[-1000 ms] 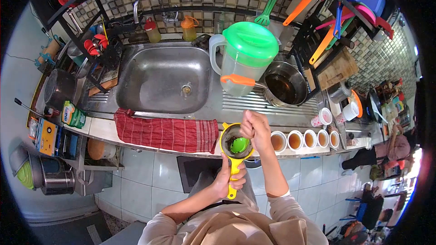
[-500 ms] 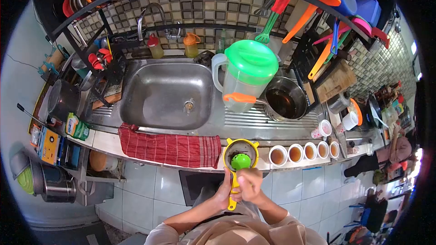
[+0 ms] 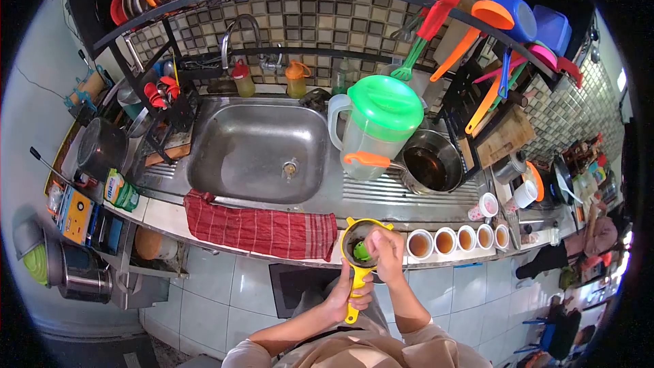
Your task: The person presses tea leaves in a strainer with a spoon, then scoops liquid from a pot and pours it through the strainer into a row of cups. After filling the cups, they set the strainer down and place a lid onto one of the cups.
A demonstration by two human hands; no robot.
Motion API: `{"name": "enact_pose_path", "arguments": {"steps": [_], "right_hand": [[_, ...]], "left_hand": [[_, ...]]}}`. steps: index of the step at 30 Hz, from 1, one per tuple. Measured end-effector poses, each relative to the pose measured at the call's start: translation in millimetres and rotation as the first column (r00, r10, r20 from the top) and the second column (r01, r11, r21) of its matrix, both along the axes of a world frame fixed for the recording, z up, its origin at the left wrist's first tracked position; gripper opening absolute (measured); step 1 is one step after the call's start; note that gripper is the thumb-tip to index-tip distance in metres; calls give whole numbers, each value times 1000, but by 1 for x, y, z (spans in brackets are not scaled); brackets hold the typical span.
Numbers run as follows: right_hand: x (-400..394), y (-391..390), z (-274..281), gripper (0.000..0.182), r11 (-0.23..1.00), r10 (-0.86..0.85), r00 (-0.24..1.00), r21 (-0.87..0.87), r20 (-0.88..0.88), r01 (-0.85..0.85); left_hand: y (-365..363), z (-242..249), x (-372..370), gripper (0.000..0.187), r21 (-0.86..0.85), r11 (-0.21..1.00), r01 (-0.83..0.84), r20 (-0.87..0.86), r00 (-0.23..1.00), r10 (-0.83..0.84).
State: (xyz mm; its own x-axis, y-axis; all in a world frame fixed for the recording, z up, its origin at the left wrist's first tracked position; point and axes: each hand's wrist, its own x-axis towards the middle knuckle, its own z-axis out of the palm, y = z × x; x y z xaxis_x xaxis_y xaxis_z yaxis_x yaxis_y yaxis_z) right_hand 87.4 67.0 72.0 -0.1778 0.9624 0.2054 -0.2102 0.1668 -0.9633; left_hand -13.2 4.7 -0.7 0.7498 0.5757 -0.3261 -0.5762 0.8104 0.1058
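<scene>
My left hand (image 3: 345, 297) is wrapped round the handle of a yellow-rimmed strainer (image 3: 349, 229), held in front of the counter's edge. Dark stuff lines its mesh bowl. Inside the bowl sits a round green plastic scoop (image 3: 360, 252), partly covered by my right hand (image 3: 387, 249). The right fingers are closed over the strainer's right side, on the scoop; its handle is hidden. Just right of the strainer, a row of several white cups (image 3: 445, 241) with brown liquid stands along the counter's edge.
A red checked cloth (image 3: 259, 226) lies before the steel sink (image 3: 259, 187). Behind the strainer stand a green-lidded pitcher (image 3: 375, 133) and an orange-handled saucepan (image 3: 430, 163) with dark liquid. Two more cups (image 3: 485, 206) stand further right. Utensils hang from a black rack above.
My right hand has moved from above the strainer's handle forward and right, over the bowl. The green scoop now appears tilted and more covered. My left hand still grips the handle.
</scene>
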Motion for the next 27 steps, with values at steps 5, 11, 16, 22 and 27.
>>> {"name": "enact_pose_path", "arguments": {"steps": [5, 11, 16, 22, 27], "right_hand": [[2, 6, -2, 40, 995, -81, 996, 53, 30, 80], [12, 14, 0, 39, 997, -70, 996, -21, -52, 69], [20, 16, -4, 36, 993, -118, 974, -31, -193, 114], [12, -3, -13, 40, 984, -137, 989, 110, -51, 142], [0, -16, -3, 39, 989, -61, 987, 142, 151, 39]], "left_hand": [[0, -5, 2, 63, -7, 1000, -4, 62, 998, 4], [-1, -6, 2, 62, -14, 1000, -5, 95, 995, 6], [4, -8, 3, 60, -4, 1000, 26, 172, 985, -25], [2, -7, 3, 63, -34, 999, 12, 124, 992, -7], [-2, -6, 1, 64, -32, 999, -1, 8, 1000, 2]]}}
